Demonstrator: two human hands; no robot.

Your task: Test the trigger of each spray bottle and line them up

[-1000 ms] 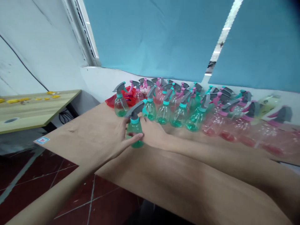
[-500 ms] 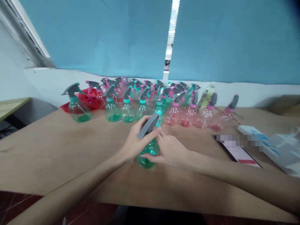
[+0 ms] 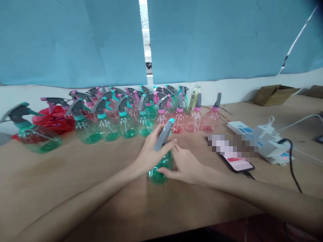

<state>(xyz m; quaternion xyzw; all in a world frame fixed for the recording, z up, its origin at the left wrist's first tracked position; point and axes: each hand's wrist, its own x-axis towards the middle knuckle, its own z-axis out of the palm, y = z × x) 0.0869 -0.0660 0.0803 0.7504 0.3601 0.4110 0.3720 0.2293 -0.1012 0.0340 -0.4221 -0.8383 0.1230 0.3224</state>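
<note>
A green spray bottle (image 3: 161,170) with a grey and turquoise trigger head stands on the brown table (image 3: 106,208) in front of me. My left hand (image 3: 152,144) is closed around its neck and spray head. Lower down, my right hand (image 3: 185,163) grips the round body from the right, with the thumb across the front. Behind them runs a row of similar bottles: green ones (image 3: 109,129) with turquoise collars on the left, pink ones (image 3: 178,121) with pink collars on the right. The fingers on the bottle's far side are hidden.
On the right lie a phone (image 3: 233,158) with a cable and a white power strip (image 3: 241,128) with plugs. A red plastic bag (image 3: 57,121) sits behind the leftmost bottle. A yellow-green bottle (image 3: 194,97) and an open cardboard box (image 3: 276,94) stand farther back.
My view has swung to the right, bringing the power strip and box more into sight. Both hands stay on the green spray bottle, and its spray head appears turned slightly.
</note>
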